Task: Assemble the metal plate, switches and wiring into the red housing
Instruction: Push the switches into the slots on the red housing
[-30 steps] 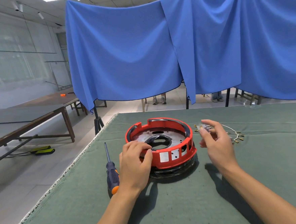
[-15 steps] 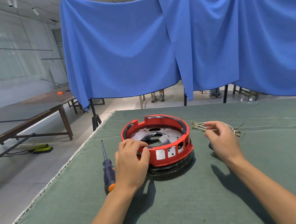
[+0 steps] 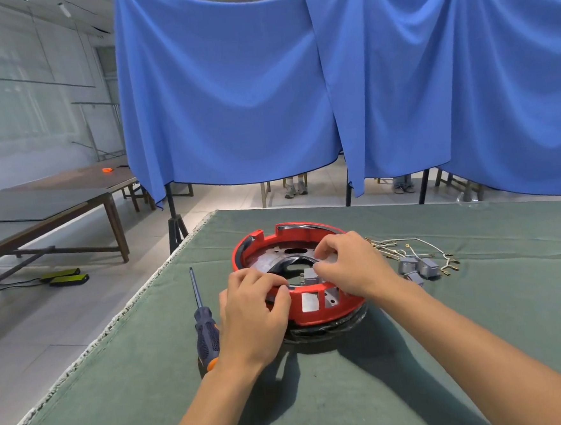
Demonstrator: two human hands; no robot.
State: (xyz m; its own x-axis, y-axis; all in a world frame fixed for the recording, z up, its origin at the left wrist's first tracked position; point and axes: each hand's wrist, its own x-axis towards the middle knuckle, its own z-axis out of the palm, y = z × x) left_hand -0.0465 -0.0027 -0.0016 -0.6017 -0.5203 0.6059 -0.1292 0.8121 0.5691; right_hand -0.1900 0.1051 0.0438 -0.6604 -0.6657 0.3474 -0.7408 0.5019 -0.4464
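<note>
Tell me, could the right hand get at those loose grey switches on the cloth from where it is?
Probably yes. The right hand is over the red housing, pinching a grey switch inside it. The loose switches lie on bare cloth just to its right, nothing between.

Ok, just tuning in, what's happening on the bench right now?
A person is working on the red housing on the green table. The left hand grips its near rim, while the right hand sets a grey switch on the metal plate inside. More grey switches and wiring wait to the right; a screwdriver lies on the left.
</note>
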